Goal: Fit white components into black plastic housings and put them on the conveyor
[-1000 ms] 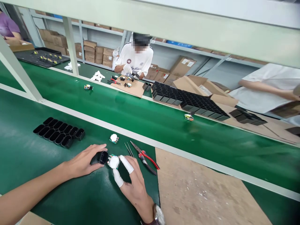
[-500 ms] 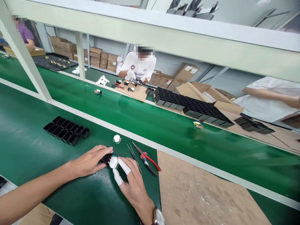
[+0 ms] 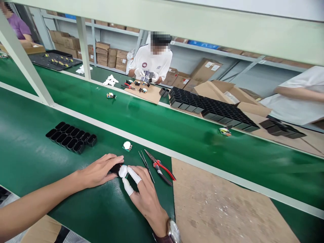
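Observation:
My left hand (image 3: pixel 102 169) is wrapped round a small black plastic case (image 3: pixel 115 167) lying on the green bench, its open end facing right. With white finger covers on thumb and forefinger, my right hand (image 3: pixel 144 189) pinches a small circuit board (image 3: pixel 123 171) topped by a round white blob. The board's left end sits at the mouth of the case, partly inside it; how deep is hidden by my left fingers. A second circuit board with a white blob (image 3: pixel 127 145) lies just beyond my hands. Tweezers (image 3: pixel 146 167) and red-and-black long-nose pliers (image 3: pixel 160 167) lie right of them.
Several empty black cases (image 3: pixel 71 136) stand in rows at the left. A cardboard sheet (image 3: pixel 222 199) covers the bench at the right. Beyond a pale rail (image 3: pixel 141 144) runs a green belt (image 3: pixel 162 123) carrying circuit boards. A co-worker (image 3: pixel 153 64) in white sits across.
The circuit board has moved left, closer into the case, and less of its red parts shows. My view has tilted up slightly, and a board on the belt has shifted right.

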{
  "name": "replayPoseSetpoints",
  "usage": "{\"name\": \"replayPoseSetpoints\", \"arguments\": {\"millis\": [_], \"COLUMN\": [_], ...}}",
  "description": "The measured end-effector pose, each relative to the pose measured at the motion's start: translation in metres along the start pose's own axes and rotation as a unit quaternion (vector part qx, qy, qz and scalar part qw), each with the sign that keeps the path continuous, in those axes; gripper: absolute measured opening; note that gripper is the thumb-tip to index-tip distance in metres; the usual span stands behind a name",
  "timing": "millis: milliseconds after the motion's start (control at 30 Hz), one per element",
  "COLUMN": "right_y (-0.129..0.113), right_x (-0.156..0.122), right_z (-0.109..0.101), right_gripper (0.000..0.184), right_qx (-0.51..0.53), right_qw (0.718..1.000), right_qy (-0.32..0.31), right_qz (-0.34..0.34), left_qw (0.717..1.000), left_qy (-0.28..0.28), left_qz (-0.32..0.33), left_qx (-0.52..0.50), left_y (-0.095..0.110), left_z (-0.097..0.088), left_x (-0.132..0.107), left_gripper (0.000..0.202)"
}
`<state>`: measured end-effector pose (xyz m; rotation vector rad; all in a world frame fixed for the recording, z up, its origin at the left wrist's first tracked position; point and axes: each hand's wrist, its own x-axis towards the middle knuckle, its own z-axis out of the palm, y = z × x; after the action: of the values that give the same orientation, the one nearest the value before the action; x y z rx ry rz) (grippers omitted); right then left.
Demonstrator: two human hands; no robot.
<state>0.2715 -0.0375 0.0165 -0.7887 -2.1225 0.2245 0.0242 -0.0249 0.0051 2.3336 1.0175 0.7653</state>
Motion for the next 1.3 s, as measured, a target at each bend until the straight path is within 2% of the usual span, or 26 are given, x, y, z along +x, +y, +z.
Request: {"name": "replayPoseSetpoints", "arguments": {"millis": [267,433,633,767,867,967,1100,1200,1300], "right_y": [-0.002,0.0,0.005,0.007,0.007,0.006,0.005,0.005,0.008], "right_x": [0.001,-0.001,-0.005,-0.009,-0.012,-0.012,-0.01,-0.011,-0.014], "right_z": [0.002,-0.001,0.003,0.006,0.006,0.007,0.009,0.011,0.012], "right_gripper": [0.05,0.047,0.025,0.027,0.027,0.023,0.032,0.037,0.038], "right_qx": [-0.001,0.006,-0.033,-0.001,-0.01,-0.025,-0.029,-0.038,-0.049], "right_qw": [1.0,0.999,0.994,0.997,0.998,0.998,0.998,0.998,0.998], "right_qy": [-0.01,-0.043,-0.102,-0.081,-0.058,-0.049,-0.052,-0.051,-0.035], "right_qz": [-0.007,0.007,0.018,0.014,0.018,0.016,0.012,-0.008,-0.027], "left_qw": [1.0,0.995,0.991,0.991,0.995,0.995,0.998,0.999,0.995], "left_qy": [-0.016,-0.05,-0.057,-0.027,-0.014,0.004,0.043,0.021,-0.004], "left_qz": [-0.009,-0.049,-0.059,-0.052,-0.015,0.025,0.004,0.011,0.037], "left_qx": [-0.014,-0.068,-0.102,-0.117,-0.097,-0.099,-0.053,0.037,0.093], "left_y": [0.006,0.011,0.012,0.009,0.007,0.007,0.005,-0.006,-0.022], "left_z": [0.003,0.002,0.002,0.007,0.009,0.004,-0.012,-0.018,-0.014], "left_x": [-0.001,0.0,0.003,0.002,0.0,0.001,0.019,0.048,0.081], "left_gripper": [0.067,0.08,0.076,0.056,0.037,0.035,0.039,0.05,0.063]}}
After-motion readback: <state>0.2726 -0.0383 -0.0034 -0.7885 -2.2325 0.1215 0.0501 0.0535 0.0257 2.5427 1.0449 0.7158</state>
